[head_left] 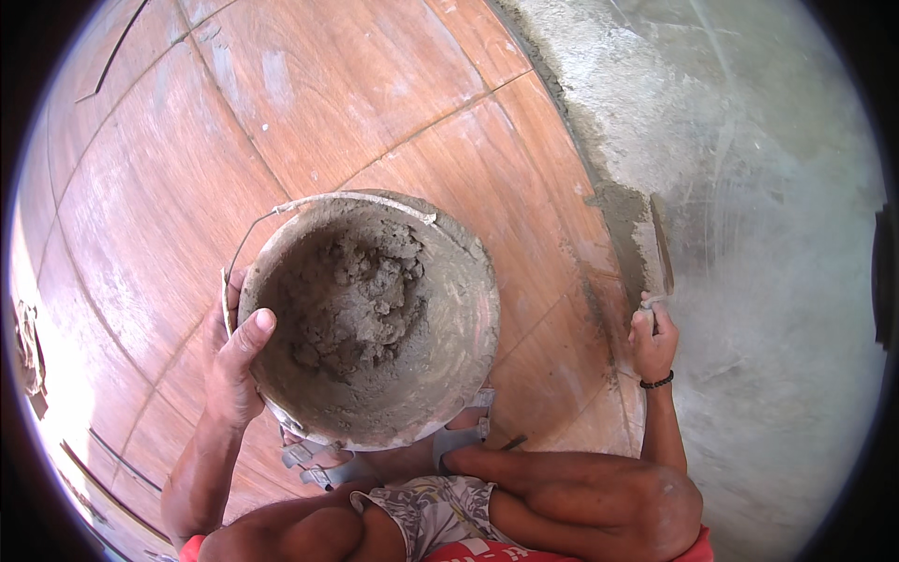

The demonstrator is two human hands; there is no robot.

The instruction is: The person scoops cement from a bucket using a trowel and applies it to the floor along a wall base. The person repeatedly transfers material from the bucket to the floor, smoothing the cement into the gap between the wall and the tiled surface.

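My left hand [236, 365] grips the rim of a round, mortar-caked bucket [449, 328], thumb over the edge, fingers partly hidden outside. Lumpy grey mortar [375, 281] lies inside, and a wire handle [318, 202] crosses its top. My right hand [655, 343] is closed on the handle of a trowel [663, 244]. The blade lies beside a strip of grey mortar [618, 225] along the edge where wood-look tiles meet grey concrete.
The wood-look tile floor [140, 234] covers the left and middle; pale concrete [777, 281] covers the right. My crossed legs and sandaled feet [328, 466] are below the bucket. Thin dark strips [122, 454] lie at the lower left, near crumpled material [28, 347].
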